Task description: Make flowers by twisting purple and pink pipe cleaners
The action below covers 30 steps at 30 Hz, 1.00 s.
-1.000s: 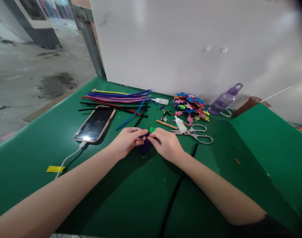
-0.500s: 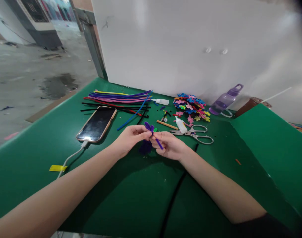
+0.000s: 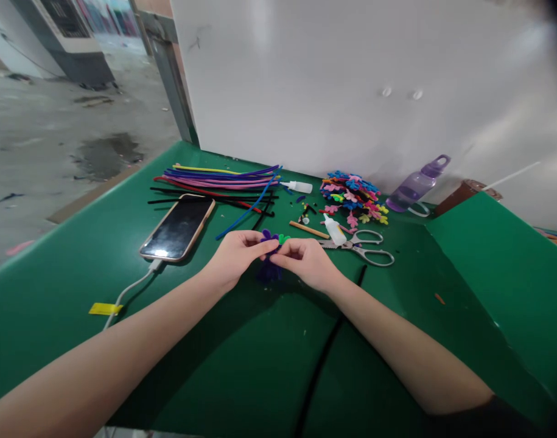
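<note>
A purple pipe-cleaner flower with looped petals is pinched between the thumb and fingers of my left hand. My right hand is closed against its right side, with thumb and curled fingers at the flower; its straight tail no longer shows. Just behind the fingertips is a small green fuzzy piece. More purple fuzzy loops are partly visible below the hands. Scissors with grey handles lie beyond my right hand, beside a white glue bottle.
Pipe cleaners in several colours lie at the back left near a charging phone. A second glue bottle, a heap of colourful fuzzy flowers and a purple water bottle stand along the white panel. A glue-stick-like tan rod lies nearby.
The purple flower has turned, its petals now facing me more. Its tail, which stuck out below my right fingers, is hidden. My right fingers have shifted and curled beside the flower.
</note>
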### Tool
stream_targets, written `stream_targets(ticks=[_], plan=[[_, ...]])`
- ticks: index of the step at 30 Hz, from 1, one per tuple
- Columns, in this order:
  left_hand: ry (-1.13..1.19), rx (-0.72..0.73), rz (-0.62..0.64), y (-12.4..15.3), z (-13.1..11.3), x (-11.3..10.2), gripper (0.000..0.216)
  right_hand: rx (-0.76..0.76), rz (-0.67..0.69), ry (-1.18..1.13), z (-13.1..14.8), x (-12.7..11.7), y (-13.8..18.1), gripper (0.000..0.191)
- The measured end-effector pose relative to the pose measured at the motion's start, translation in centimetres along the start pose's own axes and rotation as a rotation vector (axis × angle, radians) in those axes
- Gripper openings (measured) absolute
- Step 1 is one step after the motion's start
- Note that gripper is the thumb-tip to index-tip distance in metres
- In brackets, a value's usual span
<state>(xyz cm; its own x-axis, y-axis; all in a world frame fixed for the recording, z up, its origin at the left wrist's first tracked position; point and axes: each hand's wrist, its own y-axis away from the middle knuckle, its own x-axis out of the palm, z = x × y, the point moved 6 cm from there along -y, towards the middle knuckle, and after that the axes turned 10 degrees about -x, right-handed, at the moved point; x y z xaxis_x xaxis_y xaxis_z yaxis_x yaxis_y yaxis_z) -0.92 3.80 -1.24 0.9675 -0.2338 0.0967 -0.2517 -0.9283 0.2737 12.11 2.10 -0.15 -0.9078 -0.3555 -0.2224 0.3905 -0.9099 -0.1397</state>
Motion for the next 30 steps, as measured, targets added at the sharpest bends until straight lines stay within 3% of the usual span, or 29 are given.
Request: stream_targets(ticks=[3, 5, 7, 11, 14, 23, 30], plan=[[0.097, -0.081, 0.003, 0.0, 0.6, 0.1, 0.023, -0.122, -0.055, 0.241, 1.0, -0.1, 0.2, 0.023], [0.136, -0.118, -0.007, 0.0, 0.8, 0.0, 0.023, -0.131, -0.096, 0.272, 1.1, -0.1, 0.3, 0.023], [0.152, -0.125, 0.0, 0.0, 0.6, 0.1, 0.023, -0.072, -0.1, 0.154, 0.6, 0.0, 0.2, 0.024], [0.212, -0.055, 0.056, 0.2, -0.4, 0.3, 0.024, 0.13, -0.149, -0.313, -0.9, 0.1, 0.1, 0.029], [0.165, 0.052, 0.056, 0.4, -1.2, 0.3, 0.023, 0.158, -0.186, -0.475, -1.1, 0.0, 0.0, 0.03], [-0.056, 0.141, -0.021, 0.9, -1.9, 0.4, 0.024, 0.142, -0.184, -0.502, -1.3, 0.0, -0.1, 0.035], [-0.125, 0.158, -0.046, 1.1, -2.0, 0.4, 0.024, 0.022, -0.185, -0.336, -0.7, -0.3, -0.3, 0.027]])
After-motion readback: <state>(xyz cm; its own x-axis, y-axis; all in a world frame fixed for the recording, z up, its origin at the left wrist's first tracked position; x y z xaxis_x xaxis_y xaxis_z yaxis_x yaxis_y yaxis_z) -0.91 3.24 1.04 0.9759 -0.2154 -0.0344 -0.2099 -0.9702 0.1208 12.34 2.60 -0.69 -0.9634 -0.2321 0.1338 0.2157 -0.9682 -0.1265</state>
